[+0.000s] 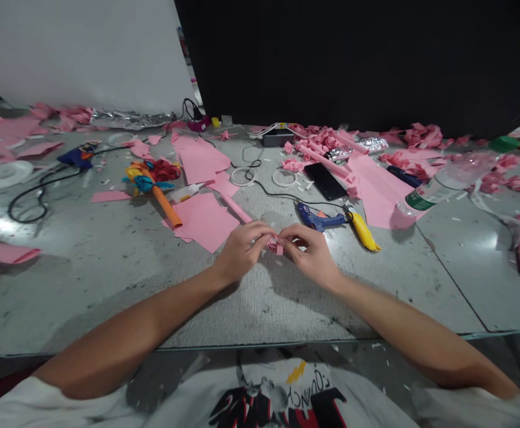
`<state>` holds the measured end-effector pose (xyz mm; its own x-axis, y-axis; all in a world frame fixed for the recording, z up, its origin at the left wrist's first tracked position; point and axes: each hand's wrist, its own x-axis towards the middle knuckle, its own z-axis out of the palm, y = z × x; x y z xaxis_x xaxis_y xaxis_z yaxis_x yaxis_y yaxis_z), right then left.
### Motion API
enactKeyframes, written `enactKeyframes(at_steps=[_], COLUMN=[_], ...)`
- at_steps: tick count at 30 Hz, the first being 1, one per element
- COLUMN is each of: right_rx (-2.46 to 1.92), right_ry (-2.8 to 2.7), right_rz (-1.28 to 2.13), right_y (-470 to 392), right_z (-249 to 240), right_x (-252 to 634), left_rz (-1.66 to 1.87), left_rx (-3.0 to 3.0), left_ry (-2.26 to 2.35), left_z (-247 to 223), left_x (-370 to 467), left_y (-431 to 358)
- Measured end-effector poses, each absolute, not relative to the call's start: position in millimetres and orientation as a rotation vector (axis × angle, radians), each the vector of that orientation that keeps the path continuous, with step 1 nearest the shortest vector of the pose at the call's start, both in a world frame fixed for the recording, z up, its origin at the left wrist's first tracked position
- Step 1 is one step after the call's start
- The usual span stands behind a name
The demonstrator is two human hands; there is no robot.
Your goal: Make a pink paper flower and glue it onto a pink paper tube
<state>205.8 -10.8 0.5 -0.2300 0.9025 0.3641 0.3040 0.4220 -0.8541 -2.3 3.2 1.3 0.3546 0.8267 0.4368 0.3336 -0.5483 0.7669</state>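
Near the front middle of the grey table, a small curled pink paper piece (276, 245) is pinched between my two hands. My left hand (246, 249) grips its left side with thumb and fingertips, while my right hand (308, 252) closes on its right side. Just behind my left hand lies a rolled pink paper tube (237, 208). Flat pink sheets (208, 223) are spread to the left. A blue glue gun (320, 217) rests behind my right hand, with a yellow cutter (365, 232) beside it.
An orange-stemmed paper flower (166, 205) lies at left, near another blue glue gun (79, 156) and a white tape roll (5, 174). Behind are a black phone (325, 181) and crumpled pink paper (320, 141). A plastic bottle (438, 187) is at right. The table's front edge (268, 345) runs before me.
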Motion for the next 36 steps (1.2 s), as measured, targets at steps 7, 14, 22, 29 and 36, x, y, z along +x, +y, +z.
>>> enactKeyframes(at_steps=[7, 14, 22, 29, 36], right_rx=[-1.055, -1.017, -0.993, -1.019, -1.026], right_ry=[-1.665, -1.517, -1.424, -1.450, -1.478], right_rz=[0.940, 1.104, 1.200, 1.176, 1.193], right_y=[-8, -5, -1, 2, 2], right_z=[0, 2, 0, -4, -5], right_x=[206, 205, 206, 209, 210], left_rz=[1.125, 1.160, 1.185, 1.175, 1.160], left_rx=[1.985, 1.834, 1.695, 1.738, 1.684], left_ry=[0.981, 1.007, 1.040, 1.030, 0.982], left_z=[6, 7, 4, 3, 5], left_x=[-2, 0, -2, -5, -3], left_y=[1, 2, 6, 6, 6])
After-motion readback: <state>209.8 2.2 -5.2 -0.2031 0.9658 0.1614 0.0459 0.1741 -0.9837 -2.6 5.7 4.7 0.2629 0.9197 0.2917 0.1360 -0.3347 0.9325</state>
